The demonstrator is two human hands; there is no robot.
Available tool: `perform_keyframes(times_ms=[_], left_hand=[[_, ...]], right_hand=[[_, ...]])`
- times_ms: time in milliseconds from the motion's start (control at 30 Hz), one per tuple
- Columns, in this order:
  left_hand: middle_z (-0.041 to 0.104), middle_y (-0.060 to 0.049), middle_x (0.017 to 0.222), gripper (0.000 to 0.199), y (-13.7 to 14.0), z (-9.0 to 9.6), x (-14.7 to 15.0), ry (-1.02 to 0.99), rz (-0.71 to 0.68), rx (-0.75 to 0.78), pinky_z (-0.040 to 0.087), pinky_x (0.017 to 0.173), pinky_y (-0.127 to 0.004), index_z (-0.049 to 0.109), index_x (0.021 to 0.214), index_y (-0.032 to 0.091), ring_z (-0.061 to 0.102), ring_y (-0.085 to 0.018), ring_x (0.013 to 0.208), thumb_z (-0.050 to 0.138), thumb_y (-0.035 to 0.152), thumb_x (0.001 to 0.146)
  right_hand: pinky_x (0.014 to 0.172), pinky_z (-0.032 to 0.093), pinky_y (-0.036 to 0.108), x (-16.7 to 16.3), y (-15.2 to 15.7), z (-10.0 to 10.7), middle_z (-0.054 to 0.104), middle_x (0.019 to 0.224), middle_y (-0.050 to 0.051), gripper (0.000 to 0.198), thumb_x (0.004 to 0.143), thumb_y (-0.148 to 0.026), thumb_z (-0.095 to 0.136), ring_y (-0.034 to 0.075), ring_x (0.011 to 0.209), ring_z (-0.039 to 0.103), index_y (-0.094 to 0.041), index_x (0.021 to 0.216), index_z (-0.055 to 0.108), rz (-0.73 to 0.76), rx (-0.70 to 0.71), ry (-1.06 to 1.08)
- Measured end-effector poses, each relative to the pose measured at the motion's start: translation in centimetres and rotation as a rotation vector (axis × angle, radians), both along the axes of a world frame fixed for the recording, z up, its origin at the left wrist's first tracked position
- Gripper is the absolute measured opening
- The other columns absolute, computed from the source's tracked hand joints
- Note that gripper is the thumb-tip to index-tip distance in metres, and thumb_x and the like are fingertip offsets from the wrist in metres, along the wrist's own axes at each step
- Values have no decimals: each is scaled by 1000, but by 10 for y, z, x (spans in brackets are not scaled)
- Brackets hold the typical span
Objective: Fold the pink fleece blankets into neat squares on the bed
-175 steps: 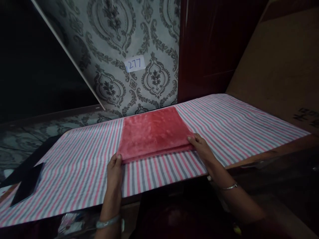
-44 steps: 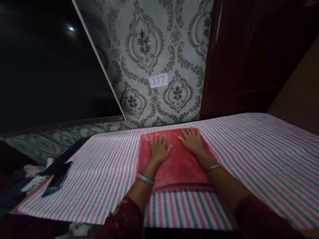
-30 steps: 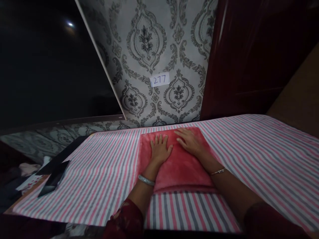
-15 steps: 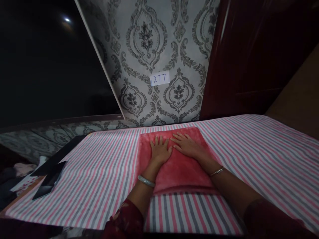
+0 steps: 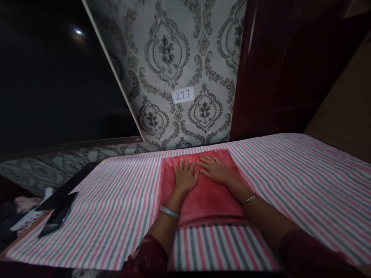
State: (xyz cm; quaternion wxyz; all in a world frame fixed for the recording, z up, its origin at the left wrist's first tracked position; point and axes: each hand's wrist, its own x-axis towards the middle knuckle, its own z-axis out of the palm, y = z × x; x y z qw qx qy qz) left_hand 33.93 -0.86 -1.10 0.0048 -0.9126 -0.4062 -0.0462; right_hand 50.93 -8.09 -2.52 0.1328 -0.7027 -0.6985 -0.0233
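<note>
A soft, plush-looking red cloth (image 5: 210, 200), folded into a rough rectangle, lies flat on the striped sheet (image 5: 116, 216). My left hand (image 5: 184, 177) rests palm down on its upper part, fingers spread. Beside it, my right hand (image 5: 216, 170) also presses flat on the cloth, its fingers stretched toward the upper left. A small gap separates the two hands. The near edge of the cloth shows a thick fold between my forearms. My palms hide part of the cloth's surface.
A large dark screen (image 5: 58, 77) stands at the back left. A paper label reading 277 (image 5: 183, 95) is on the patterned wall (image 5: 166, 50). Dark red panelling (image 5: 278, 69) rises at the back right. A dark flat glossy object (image 5: 58, 216) lies at the sheet's left edge.
My view has shifted slightly. Both hands stay flat on the red cloth in nearly the same place, and the cloth looks unchanged.
</note>
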Motion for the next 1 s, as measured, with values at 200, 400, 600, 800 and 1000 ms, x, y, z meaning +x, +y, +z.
perform_keyframes(times_ms=[200,400,600,800,1000], left_hand=[[27,-12,168,64,0,-1,-1,-6,-10,28,16,122,-65,38,158,25,18,-38,155,33,52,101],[28,-10,167,63,0,7,-2,-26,-3,-19,16,123,-63,37,158,25,20,-35,155,36,51,101],[27,-7,168,62,-20,38,-24,-75,-78,-111,19,124,-60,35,158,26,19,-32,156,36,51,102],[30,-9,167,63,-56,26,-47,-25,-116,-76,19,122,-64,38,157,28,21,-36,155,39,56,100],[27,-10,168,64,-62,11,-46,-8,-102,-14,16,121,-67,35,158,28,17,-38,156,38,55,101]], right_hand=[[122,22,51,0,1,2,37,162,11,56,105,-46,36,26,152,29,-22,155,45,-15,-12,-5],[123,21,50,-2,-3,16,36,163,10,56,104,-45,41,26,152,28,-23,155,44,-29,-49,46],[123,21,51,-9,-33,28,35,163,9,58,104,-45,38,28,153,26,-23,157,40,-108,15,55],[120,26,56,-28,-68,8,36,163,10,59,104,-53,34,32,152,28,-26,157,42,-115,-5,-9],[121,20,58,-37,-69,-7,37,163,9,56,104,-50,37,32,151,29,-27,155,45,-178,20,-58]])
